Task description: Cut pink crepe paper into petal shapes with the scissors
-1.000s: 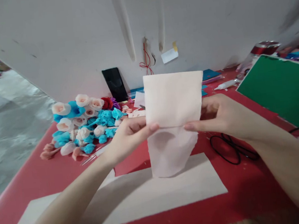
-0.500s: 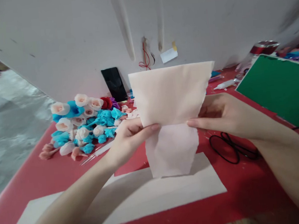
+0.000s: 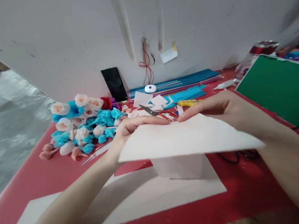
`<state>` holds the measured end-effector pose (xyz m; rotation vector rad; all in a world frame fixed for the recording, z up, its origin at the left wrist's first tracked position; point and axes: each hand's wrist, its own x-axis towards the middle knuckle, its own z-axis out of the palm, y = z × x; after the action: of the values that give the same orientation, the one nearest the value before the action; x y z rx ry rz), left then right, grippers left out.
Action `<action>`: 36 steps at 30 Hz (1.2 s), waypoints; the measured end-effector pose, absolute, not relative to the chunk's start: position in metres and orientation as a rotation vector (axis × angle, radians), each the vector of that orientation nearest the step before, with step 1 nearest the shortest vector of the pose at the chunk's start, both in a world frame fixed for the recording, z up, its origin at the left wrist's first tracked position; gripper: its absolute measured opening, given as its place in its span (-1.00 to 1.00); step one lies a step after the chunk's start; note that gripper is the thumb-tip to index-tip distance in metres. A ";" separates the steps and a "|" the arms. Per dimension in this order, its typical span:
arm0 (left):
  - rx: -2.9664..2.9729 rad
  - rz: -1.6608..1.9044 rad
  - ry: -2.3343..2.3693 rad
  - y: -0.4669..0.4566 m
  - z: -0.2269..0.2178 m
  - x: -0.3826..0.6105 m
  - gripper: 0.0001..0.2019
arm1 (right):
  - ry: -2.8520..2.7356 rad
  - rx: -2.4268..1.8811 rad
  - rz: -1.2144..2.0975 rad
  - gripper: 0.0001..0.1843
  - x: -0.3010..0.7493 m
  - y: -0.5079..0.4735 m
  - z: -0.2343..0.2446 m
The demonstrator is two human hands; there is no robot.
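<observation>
A pale sheet of paper [image 3: 183,138] is held up between my two hands, its upper part bent over toward me and its lower part hanging beneath. My left hand [image 3: 132,127] grips the paper at the left of the bend, thumb hidden behind the sheet. From the other side my right hand [image 3: 215,109] pinches the same bend, its fingertip close to the left one. Under the paper, a long pale strip [image 3: 157,195] lies flat on the red table [image 3: 252,193].
Crepe-paper flowers [image 3: 84,125] in white, blue and pink lie at the left. Scissors [image 3: 151,110], blue paper [image 3: 187,94] and a yellow-handled tool [image 3: 189,103] lie behind my hands. A phone [image 3: 113,83] leans on the wall. A green board [image 3: 279,89] and black cord [image 3: 230,157] are rightward.
The paper's upper part has bent down toward me, uncovering the scissors and blue paper behind it. My fingertips have come closer together along the bend.
</observation>
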<state>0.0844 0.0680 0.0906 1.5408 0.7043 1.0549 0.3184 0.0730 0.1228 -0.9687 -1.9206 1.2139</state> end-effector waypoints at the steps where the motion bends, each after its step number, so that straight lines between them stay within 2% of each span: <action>1: 1.532 1.054 0.709 0.067 0.092 0.084 -0.78 | -1.915 -0.966 1.228 -0.83 0.319 0.073 0.123; 6: 1.536 1.022 0.689 0.063 0.099 0.084 -0.85 | -1.962 -0.950 1.299 -0.87 0.323 0.073 0.125; 13: 1.684 0.947 0.633 0.066 0.101 0.076 -0.61 | -1.981 -0.978 1.328 -0.75 0.327 0.080 0.117; 15: 1.814 0.979 0.633 0.067 0.099 0.075 -0.66 | -2.005 -1.008 1.277 -0.74 0.325 0.080 0.116; 18: 1.980 0.971 0.742 0.066 0.099 0.074 -0.85 | -2.070 -0.982 1.220 -0.74 0.320 0.078 0.119; 32: 2.204 0.787 0.886 0.054 0.102 0.081 -0.78 | -2.396 -0.823 1.035 -0.71 0.303 0.062 0.117; 36: 2.145 0.844 0.893 0.056 0.106 0.077 -0.78 | -2.404 -0.859 1.054 -0.73 0.316 0.064 0.126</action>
<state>0.0770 0.0558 0.1058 2.1452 0.8934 0.8436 0.3160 0.0640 0.1263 -0.8593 -2.4042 1.0537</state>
